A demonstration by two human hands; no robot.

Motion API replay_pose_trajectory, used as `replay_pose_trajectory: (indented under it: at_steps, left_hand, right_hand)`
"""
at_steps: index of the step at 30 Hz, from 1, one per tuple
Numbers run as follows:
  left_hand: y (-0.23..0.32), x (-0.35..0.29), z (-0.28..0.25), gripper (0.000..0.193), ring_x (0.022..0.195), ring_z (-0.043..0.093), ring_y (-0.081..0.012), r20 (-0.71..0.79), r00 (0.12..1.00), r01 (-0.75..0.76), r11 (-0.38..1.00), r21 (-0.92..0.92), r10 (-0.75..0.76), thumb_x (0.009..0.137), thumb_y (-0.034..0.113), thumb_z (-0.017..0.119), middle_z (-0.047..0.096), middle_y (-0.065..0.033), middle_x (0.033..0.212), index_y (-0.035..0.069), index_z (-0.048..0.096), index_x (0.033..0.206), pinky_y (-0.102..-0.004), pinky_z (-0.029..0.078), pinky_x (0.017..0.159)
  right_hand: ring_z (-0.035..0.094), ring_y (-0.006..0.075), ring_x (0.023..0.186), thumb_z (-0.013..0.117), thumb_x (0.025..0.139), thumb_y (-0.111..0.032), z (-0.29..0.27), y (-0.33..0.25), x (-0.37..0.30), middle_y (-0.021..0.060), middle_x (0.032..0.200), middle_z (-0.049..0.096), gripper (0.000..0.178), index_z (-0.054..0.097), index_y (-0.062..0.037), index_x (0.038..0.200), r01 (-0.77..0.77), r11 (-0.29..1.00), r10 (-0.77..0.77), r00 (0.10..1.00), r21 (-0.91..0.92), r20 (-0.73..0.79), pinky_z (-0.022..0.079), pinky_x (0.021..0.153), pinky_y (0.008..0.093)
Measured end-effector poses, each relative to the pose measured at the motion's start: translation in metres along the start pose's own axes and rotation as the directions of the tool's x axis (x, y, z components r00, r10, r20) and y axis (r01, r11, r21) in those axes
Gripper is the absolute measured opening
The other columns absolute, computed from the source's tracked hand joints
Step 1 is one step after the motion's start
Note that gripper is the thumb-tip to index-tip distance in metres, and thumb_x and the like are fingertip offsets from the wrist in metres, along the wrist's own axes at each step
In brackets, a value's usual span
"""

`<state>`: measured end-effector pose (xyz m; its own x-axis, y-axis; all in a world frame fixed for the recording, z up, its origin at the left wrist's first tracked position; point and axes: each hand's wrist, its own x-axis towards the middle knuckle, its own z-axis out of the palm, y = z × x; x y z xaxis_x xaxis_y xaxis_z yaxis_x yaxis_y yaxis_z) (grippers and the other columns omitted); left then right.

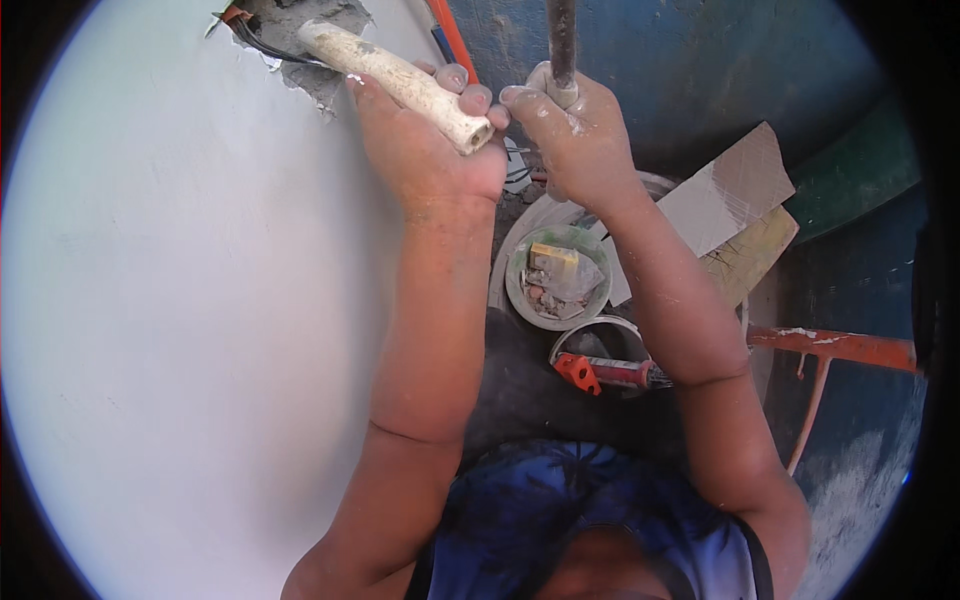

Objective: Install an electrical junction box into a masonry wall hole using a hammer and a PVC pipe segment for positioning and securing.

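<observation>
My left hand [425, 160] is raised palm up by the white wall, its fingers curled round a stained whitish tube [395, 85]. A hole shows in the tube's near end; its far end reaches a broken opening [290, 35] in the wall, where dark wires [262, 42] stick out. Whether the tube touches the opening I cannot tell. Beside it, my right hand [585, 140] is closed round the lower part of an upright brownish-grey rod [562, 45]. The rod's top runs out of the picture. Pale dust coats the fingers of both hands.
Below my hands stands a round bucket [515, 290] with rubble and a yellow block. Near it lies an orange-and-red tool [600, 372]. Cardboard pieces [735, 195] lean to the right. An orange bar [840, 346] crosses the right side before a blue surface [700, 60].
</observation>
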<state>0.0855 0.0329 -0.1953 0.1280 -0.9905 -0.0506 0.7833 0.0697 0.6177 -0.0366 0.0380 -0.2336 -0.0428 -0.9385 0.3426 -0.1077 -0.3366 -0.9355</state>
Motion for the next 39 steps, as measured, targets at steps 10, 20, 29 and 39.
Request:
replay_pose_trajectory:
  at_steps: [10, 20, 29, 39]
  left_hand:
    - [0.01, -0.059, -0.068, 0.051, 0.047, 0.05, -0.0158, 0.17, 0.963, 0.098, 0.857, 0.506, -0.211, 0.099, 0.053, 0.036, 0.052, -0.0065, 0.068, 0.004, 0.05, 0.105, -0.0285, 0.04, 0.04]
    - [0.031, -0.043, -0.077, 0.043, 0.047, 0.05, -0.0172, 0.15, 0.981, 0.035, 0.878, 0.477, -0.12, 0.099, 0.039, 0.037, 0.051, -0.0081, 0.07, 0.002, 0.047, 0.117, -0.0295, 0.04, 0.04]
    - [-0.01, -0.086, -0.09, 0.041, 0.047, 0.045, -0.0168, 0.127, 0.947, -0.31, 0.733, 0.606, 0.296, 0.099, 0.043, 0.039, 0.047, -0.0092, 0.07, 0.004, 0.041, 0.111, -0.0271, 0.04, 0.041]
    - [-0.027, -0.11, -0.133, 0.048, 0.051, 0.047, -0.0184, 0.088, 0.969, -0.23, 0.724, 0.651, 0.229, 0.096, 0.048, 0.041, 0.047, -0.0126, 0.072, 0.002, 0.038, 0.111, -0.0281, 0.043, 0.044]
  right_hand:
    - [0.043, 0.0074, 0.052, 0.065, 0.083, -0.024, -0.032, 0.0, -0.026, -0.0023, 0.059, 0.049, 0.023, 0.057, -0.0052, 0.072, -0.096, 0.953, 0.115, 0.992, 0.287, -0.05, 0.038, 0.051, 0.0275]
    - [0.048, 0.0151, 0.064, 0.057, 0.092, -0.045, -0.04, -0.019, -0.011, 0.007, 0.068, 0.052, 0.042, 0.055, -0.0039, 0.083, 0.077, 0.995, -0.083, 0.992, -0.06, -0.097, 0.043, 0.063, 0.0342]
    - [0.052, 0.0238, 0.063, 0.058, 0.091, -0.037, -0.005, 0.006, 0.011, 0.014, 0.068, 0.054, 0.037, 0.053, -0.0004, 0.088, 0.183, 0.976, -0.181, 0.983, -0.118, 0.021, 0.044, 0.063, 0.0383]
    - [0.064, 0.038, 0.081, 0.059, 0.083, -0.028, 0.051, 0.01, 0.1, 0.0218, 0.084, 0.066, 0.032, 0.063, 0.0024, 0.091, 0.26, 0.831, -0.109, 0.943, -0.491, 0.315, 0.051, 0.077, 0.045]
